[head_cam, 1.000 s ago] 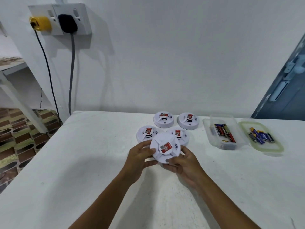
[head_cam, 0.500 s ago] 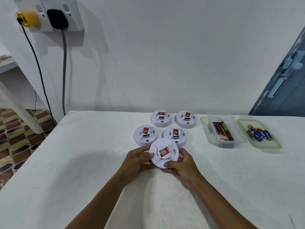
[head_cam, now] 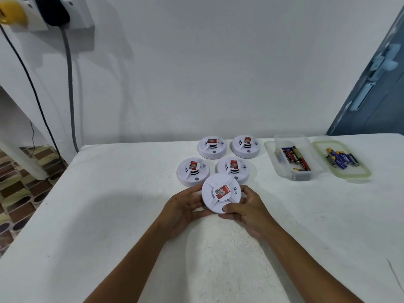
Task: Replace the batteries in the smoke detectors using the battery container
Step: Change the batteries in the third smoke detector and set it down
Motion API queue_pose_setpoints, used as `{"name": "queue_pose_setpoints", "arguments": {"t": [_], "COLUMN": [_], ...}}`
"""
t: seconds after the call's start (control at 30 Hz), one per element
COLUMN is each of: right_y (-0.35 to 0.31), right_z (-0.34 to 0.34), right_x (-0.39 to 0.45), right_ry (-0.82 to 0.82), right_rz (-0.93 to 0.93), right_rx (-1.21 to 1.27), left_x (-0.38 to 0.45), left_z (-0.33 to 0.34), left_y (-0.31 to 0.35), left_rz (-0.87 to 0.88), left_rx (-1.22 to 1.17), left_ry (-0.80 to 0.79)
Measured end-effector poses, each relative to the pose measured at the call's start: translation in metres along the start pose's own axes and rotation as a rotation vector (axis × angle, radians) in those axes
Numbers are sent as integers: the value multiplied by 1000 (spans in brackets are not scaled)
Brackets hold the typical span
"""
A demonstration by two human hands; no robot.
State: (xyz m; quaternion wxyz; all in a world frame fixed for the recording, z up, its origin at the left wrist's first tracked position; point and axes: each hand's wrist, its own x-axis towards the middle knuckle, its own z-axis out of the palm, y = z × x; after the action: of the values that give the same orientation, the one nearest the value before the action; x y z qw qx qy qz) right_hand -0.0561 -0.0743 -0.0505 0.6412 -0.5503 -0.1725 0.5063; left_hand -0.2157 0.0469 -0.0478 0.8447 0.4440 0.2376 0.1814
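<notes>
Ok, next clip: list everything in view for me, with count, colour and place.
held smoke detector: one, white with red label, between both hands above the table
smoke detectors on table: four, white, red labels, in two rows behind the held one
battery container: one, clear, right of the detectors, holds red-and-black batteries
lid: one, clear with green rim, right of the container, blue batteries lying on it
table: one, white
wall socket: yellow and black plugs, top left
door: blue, right edge
left hand: holds the detector's left side
right hand: holds its right side

left hand (head_cam: 183, 212) and right hand (head_cam: 249, 212) gripping smoke detector (head_cam: 220, 193), white table (head_cam: 109, 215)
</notes>
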Motion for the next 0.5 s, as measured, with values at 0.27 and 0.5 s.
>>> {"name": "queue_pose_setpoints", "arguments": {"t": [0.27,0.5], "right_y": [3,3], "right_z": [-1,-4], "right_x": [1,2], "right_ry": [10,-25], "right_rz": [-13,-17], "right_rx": [17,1], "left_x": [-1,-6], "left_z": [-1,10], "left_y": [-6,-6], "left_rz": [59,113], "left_rx": [19,101], "left_ry": [9,82]}}
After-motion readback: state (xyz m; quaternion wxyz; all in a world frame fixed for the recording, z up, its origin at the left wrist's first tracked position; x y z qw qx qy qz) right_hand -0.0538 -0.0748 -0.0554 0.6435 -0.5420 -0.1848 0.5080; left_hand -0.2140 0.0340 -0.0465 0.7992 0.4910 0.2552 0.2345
